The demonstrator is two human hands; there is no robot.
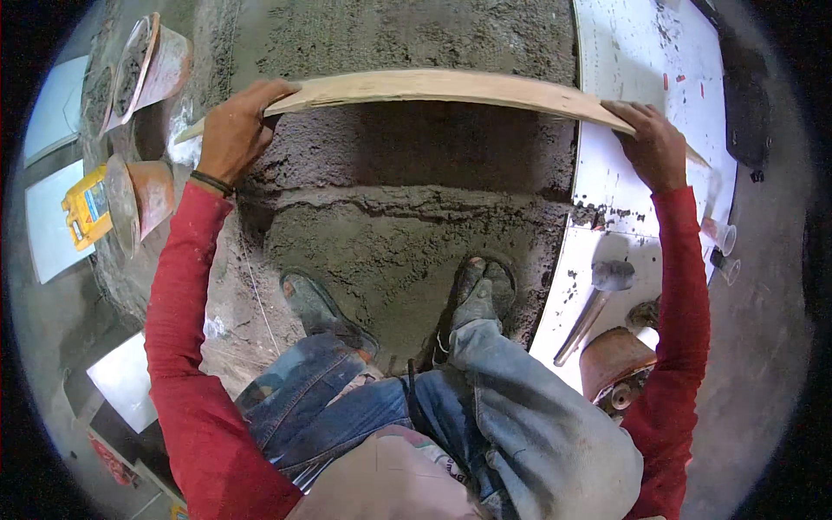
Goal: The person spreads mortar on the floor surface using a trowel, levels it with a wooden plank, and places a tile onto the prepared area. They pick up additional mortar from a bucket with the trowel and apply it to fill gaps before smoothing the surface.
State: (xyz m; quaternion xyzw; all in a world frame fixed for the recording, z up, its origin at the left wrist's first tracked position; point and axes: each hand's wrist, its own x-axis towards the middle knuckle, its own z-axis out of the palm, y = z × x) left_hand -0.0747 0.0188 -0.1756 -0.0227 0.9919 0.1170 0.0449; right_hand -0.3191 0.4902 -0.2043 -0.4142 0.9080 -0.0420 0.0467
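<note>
A long pale wooden board (433, 84) spans the wet mortar (416, 39) from left to right, held crosswise in front of me. My left hand (236, 130) is closed around its left part, with a dark band on the wrist. Near the board's right end, my right hand (648, 143) grips it with the fingers over the top edge. Below the board runs a ridge across the mortar bed, with a dark shadow above it. My sandalled feet stand on the mortar nearer to me.
White tiles (641, 191) line the right side, bearing a mallet (598, 303), a clay-coloured bucket (614, 360) and clear plastic cups (721, 234). Tipped buckets (165, 69) and a yellow jug (87, 208) are at the left. More white tiles (52, 217) lie beyond them.
</note>
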